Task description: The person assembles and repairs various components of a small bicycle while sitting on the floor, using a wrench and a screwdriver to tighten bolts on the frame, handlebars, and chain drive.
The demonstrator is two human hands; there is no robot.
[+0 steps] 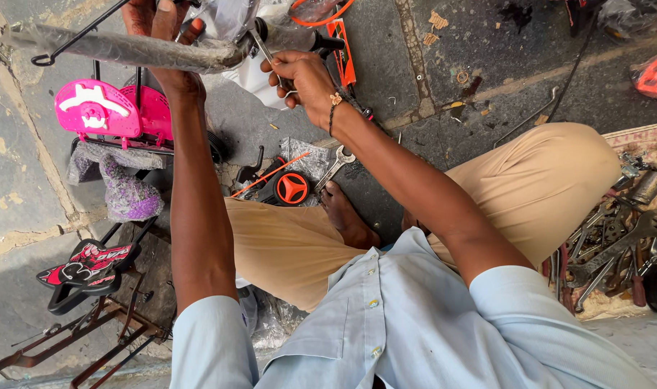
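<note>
- My left hand (155,21) is raised at the top of the view, fingers closed around the plastic-wrapped frame tube (127,50); the top edge cuts off part of the hand.
- The plastic-wrapped frame tube runs roughly level from the upper left toward the centre, passing under my left hand and ending just beside my right hand.
- My right hand (299,75) is closed around a thin metal tool (265,49), its tip set against the wrapped joint where the tube meets the white part (253,75).
- I cannot tell what kind of tool it is; only a slim shaft shows above my fingers.
- Both hands are close together, left above and to the left, right lower and nearer the centre, with the tube end between them.
- A beaded bracelet (335,101) sits on my right wrist.
- My bare foot (346,216) rests on the stone floor (19,187) below my right forearm, well apart from both hands.
- A combination spanner (334,167) lies on the floor just above the foot.
- An orange-and-black round part (291,189) lies beside the spanner.
- A pink plastic panel (98,108) stands to the left, below the tube.
- A heap of spanners and tools (616,245) lies on a cloth at the right, far from both hands.
</note>
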